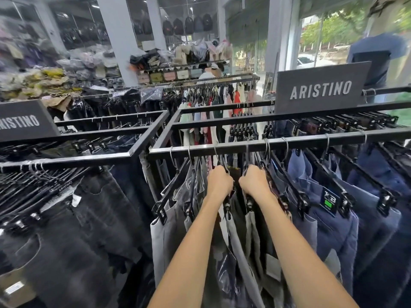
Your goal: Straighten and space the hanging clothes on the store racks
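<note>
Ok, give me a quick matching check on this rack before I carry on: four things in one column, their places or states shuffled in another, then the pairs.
Things
1 black jeans
2 blue trousers
3 grey trousers
4 right hand

Places or states
a just left of the left hand
b on the left rack
c gripping a hanger under the rail
d hanging right of both hands

Pairs: 1-b, 2-d, 3-a, 4-c.

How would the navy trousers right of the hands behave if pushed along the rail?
Navy trousers hang by wire hooks on a smooth rail, so probably slide easily. Clipped only at the waist, they likely swing, floppy.
</note>
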